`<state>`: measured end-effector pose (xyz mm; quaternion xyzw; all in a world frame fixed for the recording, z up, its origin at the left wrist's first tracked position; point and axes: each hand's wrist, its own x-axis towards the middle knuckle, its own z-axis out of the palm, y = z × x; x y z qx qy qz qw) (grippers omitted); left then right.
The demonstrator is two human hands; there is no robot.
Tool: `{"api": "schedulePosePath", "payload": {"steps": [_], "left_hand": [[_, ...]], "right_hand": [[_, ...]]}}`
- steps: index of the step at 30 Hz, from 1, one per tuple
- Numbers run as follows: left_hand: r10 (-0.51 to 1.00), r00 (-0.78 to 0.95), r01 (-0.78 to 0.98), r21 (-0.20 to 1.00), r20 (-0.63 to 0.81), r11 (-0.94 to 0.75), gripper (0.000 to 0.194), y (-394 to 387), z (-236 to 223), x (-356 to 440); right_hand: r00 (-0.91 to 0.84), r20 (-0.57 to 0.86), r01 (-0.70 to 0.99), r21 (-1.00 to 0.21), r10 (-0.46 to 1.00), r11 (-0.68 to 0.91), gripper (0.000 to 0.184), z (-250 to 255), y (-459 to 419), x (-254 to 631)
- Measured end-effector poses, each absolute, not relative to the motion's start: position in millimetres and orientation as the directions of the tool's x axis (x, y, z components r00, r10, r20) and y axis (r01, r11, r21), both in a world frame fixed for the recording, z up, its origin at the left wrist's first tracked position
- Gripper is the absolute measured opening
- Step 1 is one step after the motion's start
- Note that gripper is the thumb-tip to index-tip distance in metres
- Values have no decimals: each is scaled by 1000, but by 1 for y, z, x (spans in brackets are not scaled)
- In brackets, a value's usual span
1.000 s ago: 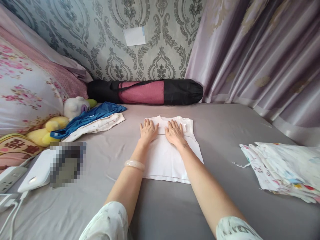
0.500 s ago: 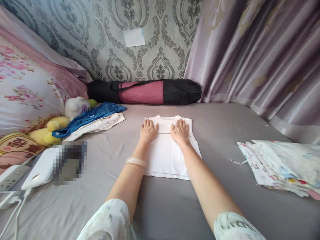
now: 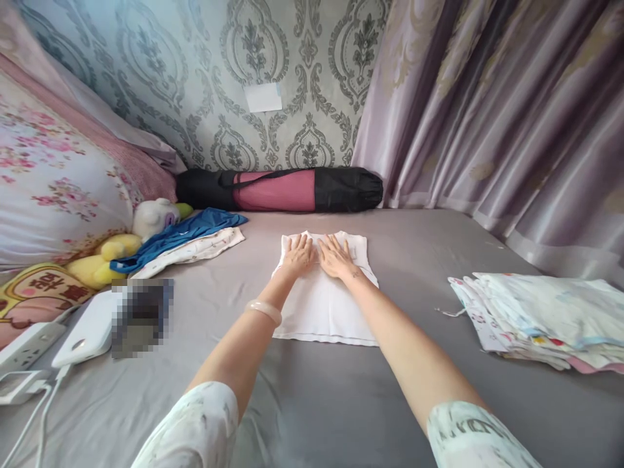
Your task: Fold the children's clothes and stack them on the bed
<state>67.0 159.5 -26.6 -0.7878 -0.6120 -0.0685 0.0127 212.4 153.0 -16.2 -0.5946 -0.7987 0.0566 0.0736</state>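
Observation:
A white sleeveless top (image 3: pixel 316 312) lies flat on the grey bed sheet (image 3: pixel 331 390), its neckline toward the wall and its hem toward me. My left hand (image 3: pixel 298 255) rests palm down on its upper left part, fingers spread and pointing away. Close beside it, my right hand (image 3: pixel 336 255) presses flat on the upper middle, fingers also apart. Neither hand grips the cloth. A pale bangle (image 3: pixel 264 312) circles my left wrist. Part of the top's upper area is hidden under my hands.
Folded patterned clothes (image 3: pixel 550 318) are stacked at right. On the left lie a blue garment (image 3: pixel 190 234), plush toys (image 3: pixel 156 218), a white power bank (image 3: pixel 88 328) and a power strip (image 3: pixel 32 344) with cables. A rolled mat in a bag (image 3: pixel 275 190) lies along the wall.
My hands have come closer together near the top's upper middle, the right one sliding left. The top's upper edge looks slightly shifted, and the camera view has tilted a little.

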Motion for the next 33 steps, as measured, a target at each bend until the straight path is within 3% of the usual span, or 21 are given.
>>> {"api": "schedulePosePath", "payload": {"steps": [9, 14, 20, 33], "left_hand": [[943, 315, 943, 76, 106, -324, 53, 164, -48, 70], [950, 312, 942, 129, 0, -309, 55, 168, -37, 70], [981, 134, 984, 94, 142, -149, 67, 174, -37, 61], [991, 131, 984, 118, 24, -133, 64, 176, -36, 59]], "right_hand": [[-316, 36, 930, -185, 948, 318, 57, -33, 154, 209], [-319, -11, 929, -204, 948, 310, 57, -27, 157, 210], [-85, 122, 983, -153, 989, 104, 59, -27, 166, 223], [-52, -18, 986, -161, 998, 48, 61, -30, 170, 231]]}}
